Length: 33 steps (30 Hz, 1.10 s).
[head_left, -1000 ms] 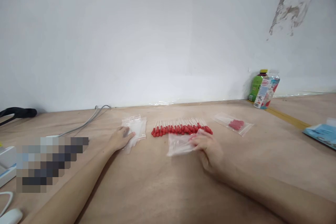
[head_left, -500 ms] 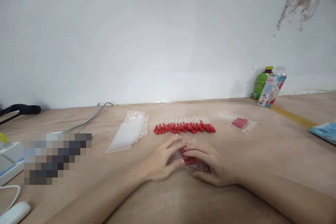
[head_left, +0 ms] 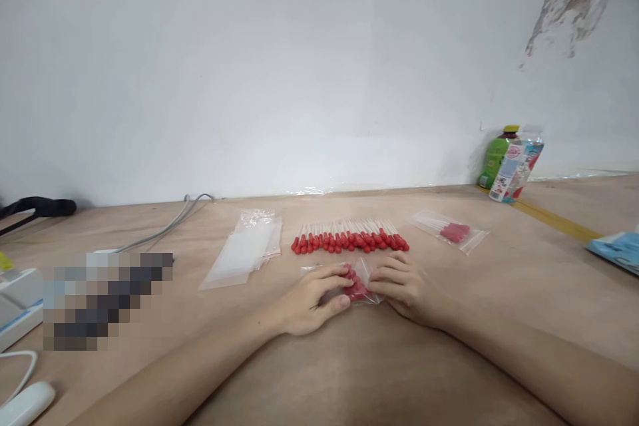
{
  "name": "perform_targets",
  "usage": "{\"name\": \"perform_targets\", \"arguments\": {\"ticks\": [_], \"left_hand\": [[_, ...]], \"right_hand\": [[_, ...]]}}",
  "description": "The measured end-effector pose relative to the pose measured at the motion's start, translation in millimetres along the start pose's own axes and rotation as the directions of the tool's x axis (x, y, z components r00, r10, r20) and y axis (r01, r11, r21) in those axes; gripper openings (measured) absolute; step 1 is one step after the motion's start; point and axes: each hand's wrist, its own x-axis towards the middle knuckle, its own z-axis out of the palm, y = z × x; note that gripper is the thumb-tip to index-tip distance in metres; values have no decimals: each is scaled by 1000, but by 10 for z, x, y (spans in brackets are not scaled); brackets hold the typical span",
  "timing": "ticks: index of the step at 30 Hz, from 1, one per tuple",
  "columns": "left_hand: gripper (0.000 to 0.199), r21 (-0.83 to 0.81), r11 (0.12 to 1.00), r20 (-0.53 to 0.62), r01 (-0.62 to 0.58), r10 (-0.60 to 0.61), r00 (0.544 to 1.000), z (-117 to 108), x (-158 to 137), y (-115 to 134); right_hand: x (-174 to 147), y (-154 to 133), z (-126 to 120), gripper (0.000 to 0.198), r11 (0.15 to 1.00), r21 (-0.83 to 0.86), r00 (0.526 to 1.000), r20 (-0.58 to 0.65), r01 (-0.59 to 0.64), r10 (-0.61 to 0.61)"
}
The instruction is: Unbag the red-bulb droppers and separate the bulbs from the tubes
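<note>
A clear zip bag [head_left: 357,291] with red-tipped sticks in it lies low over the table, between my two hands. My left hand [head_left: 315,298] covers its left part, fingers curved over the bag and thumb on the near side, gripping it. At the bag's right, open-looking edge, my right hand [head_left: 408,287] has its fingers drawn together on the plastic; its thumb is mostly hidden. Just beyond them a row of red-headed sticks [head_left: 349,240] lies with the heads toward me. The sticks in the bag are largely hidden by my left hand.
Flat clear bags [head_left: 239,256] are stacked left of the row. A filled bag [head_left: 452,231] lies to the right. Two bottles [head_left: 512,166] stand by the wall, with a blue packet [head_left: 616,251] at the far right. A power strip [head_left: 22,309] and cables are at the left.
My right hand has shifted slightly up and away from me, its fingers now at the bag's right edge. The bag has turned a little, showing more clear plastic. My left hand stays on it.
</note>
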Motion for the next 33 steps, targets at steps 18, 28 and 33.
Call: {"name": "perform_targets", "arguments": {"ticks": [18, 28, 33], "left_hand": [[31, 122, 975, -43, -184, 190, 981, 167, 466, -92], [27, 204, 948, -110, -242, 268, 957, 226, 463, -168], [29, 262, 927, -77, -268, 297, 952, 242, 466, -173]], "right_hand": [[-42, -4, 20, 6, 996, -79, 993, -112, -49, 40], [-46, 24, 37, 10, 998, -53, 999, -46, -25, 22], [-35, 21, 40, 13, 999, -28, 999, -23, -45, 45]]}}
